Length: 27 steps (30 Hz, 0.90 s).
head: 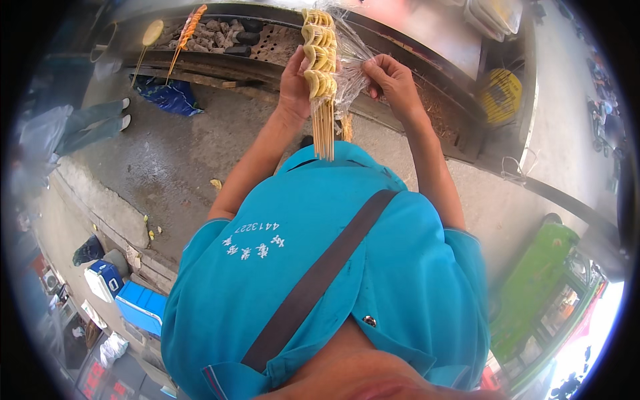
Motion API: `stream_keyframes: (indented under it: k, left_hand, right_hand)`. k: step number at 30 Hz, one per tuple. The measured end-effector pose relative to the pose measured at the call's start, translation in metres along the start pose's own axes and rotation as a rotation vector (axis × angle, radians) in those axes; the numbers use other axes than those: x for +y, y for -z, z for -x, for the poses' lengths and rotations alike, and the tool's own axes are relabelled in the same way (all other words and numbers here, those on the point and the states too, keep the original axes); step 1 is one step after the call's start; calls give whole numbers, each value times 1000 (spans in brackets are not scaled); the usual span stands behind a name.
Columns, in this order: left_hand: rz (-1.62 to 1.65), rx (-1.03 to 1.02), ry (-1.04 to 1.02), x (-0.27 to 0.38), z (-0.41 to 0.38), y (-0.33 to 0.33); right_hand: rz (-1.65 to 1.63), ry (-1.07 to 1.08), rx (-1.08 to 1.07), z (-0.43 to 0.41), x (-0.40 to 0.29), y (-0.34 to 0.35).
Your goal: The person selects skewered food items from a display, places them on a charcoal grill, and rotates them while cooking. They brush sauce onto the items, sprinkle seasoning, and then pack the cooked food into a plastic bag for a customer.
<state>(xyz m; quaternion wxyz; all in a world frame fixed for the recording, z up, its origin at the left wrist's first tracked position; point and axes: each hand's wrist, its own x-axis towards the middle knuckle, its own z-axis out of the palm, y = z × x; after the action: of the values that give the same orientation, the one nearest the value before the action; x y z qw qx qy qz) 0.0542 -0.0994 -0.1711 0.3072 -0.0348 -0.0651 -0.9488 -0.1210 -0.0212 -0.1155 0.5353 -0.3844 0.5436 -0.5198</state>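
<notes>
My left hand (pixel 296 85) holds a bundle of skewers (pixel 320 60) from the left side, its fingers partly hidden behind it. Pale yellow wavy slices, perhaps potato, are threaded on the bundle, and its bare wooden sticks (pixel 324 130) point towards my chest. Clear plastic film (pixel 349 62) clings around the slices and stretches off to the right. Between thumb and fingers, my right hand (pixel 392 82) pinches the gathered edge of that film. Both hands are raised in front of a long charcoal grill (pixel 280 72).
Charcoal (pixel 215 37) lies in the grill's left part. An orange food skewer (pixel 186 37) and a round pale slice on sticks (pixel 152 34) rest across its edge. A yellow round object (pixel 502 95) sits at right. Another person's legs (pixel 92 125) show at left, near a blue bag (pixel 167 95).
</notes>
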Motion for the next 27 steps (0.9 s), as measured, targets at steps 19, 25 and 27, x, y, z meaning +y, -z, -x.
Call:
stream_keyframes:
  k: [19, 25, 27]
  left_hand:
    - [-162, 177, 33, -23, 6, -18]
    - [-338, 506, -145, -22, 7, -27]
    - [-352, 506, -153, -18, 5, -21]
  right_hand:
    - [-176, -8, 170, 5, 3, 38]
    - [434, 229, 446, 28, 7, 12]
    - [564, 80, 119, 45, 6, -4]
